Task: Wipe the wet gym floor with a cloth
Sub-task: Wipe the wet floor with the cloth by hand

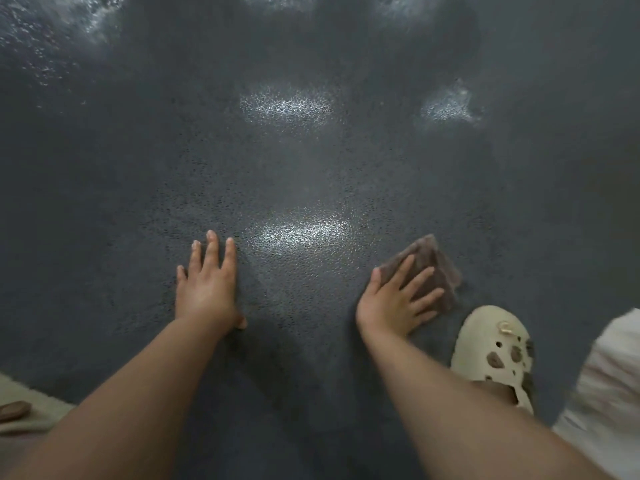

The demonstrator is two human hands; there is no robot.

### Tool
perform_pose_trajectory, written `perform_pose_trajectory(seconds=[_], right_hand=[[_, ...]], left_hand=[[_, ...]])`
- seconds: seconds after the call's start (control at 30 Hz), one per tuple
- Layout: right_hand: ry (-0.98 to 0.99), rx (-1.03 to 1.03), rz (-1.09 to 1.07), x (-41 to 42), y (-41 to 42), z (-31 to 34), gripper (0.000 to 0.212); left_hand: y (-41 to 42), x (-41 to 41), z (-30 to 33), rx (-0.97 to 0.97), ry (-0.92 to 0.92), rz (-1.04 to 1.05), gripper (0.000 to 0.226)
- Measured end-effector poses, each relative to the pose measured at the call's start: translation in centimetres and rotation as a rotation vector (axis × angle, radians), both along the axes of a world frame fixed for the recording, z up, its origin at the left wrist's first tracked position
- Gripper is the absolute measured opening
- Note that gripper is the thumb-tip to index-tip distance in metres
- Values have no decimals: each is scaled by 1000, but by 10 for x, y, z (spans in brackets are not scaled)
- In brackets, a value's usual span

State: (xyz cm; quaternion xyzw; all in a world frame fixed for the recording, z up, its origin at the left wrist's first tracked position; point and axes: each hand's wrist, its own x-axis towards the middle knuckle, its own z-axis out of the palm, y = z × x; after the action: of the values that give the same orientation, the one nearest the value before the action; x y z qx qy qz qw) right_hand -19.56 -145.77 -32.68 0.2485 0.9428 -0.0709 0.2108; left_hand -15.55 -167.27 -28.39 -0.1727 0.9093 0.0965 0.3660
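Both of my bare forearms fill the bottom of the view, reaching down to the dark grey speckled rubber gym floor. At the end of one, my left hand lies flat on the floor with its fingers straight and slightly spread, holding nothing and propping me up. My right hand presses straight, fanned fingers down on a folded brownish-mauve cloth, which lies on the floor just ahead of my cream perforated clog. Shiny wet patches glint well ahead of me, and a larger pool shows at the far left, so I judge most of the wiping is not yet done. Because the cloth is only pinned under flat fingers, a hard push could let it bunch or slide out from beneath my palm. Leaning on my left hand is risky too: if it lands on a wet patch it may skid.
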Motion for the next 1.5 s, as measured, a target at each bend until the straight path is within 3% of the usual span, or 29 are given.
perform_pose_trajectory(seconds=[0.13,0.3,0.47,0.53,0.67,0.8,1.03,1.3,1.5], right_hand=[[-16,-33,324,33,-19,-3,66],[-32,67,734,-19,54,-5,75],[-19,8,395,-58,39,4,64],[-23,-14,372,-45,5,5,65],[-11,-148,721,18,-64,9,70],[-205,-260,1031,43,-92,24,73],[-269,-300,952,43,-62,67,64],[-173,-354,907,84,-31,136,63],[-136,-397,890,91,-27,159,63]], left_hand=[[0,-1,0,-11,-1,-12,133],[-1,0,-2,0,21,-14,133],[-3,2,-2,-6,35,-11,134],[-2,1,-3,-12,39,-10,134],[-6,3,-2,-13,54,-29,134],[-18,19,6,85,69,-8,122],[-3,51,40,57,60,64,97],[27,79,126,-23,241,-55,91],[28,86,153,-74,264,-59,89]])
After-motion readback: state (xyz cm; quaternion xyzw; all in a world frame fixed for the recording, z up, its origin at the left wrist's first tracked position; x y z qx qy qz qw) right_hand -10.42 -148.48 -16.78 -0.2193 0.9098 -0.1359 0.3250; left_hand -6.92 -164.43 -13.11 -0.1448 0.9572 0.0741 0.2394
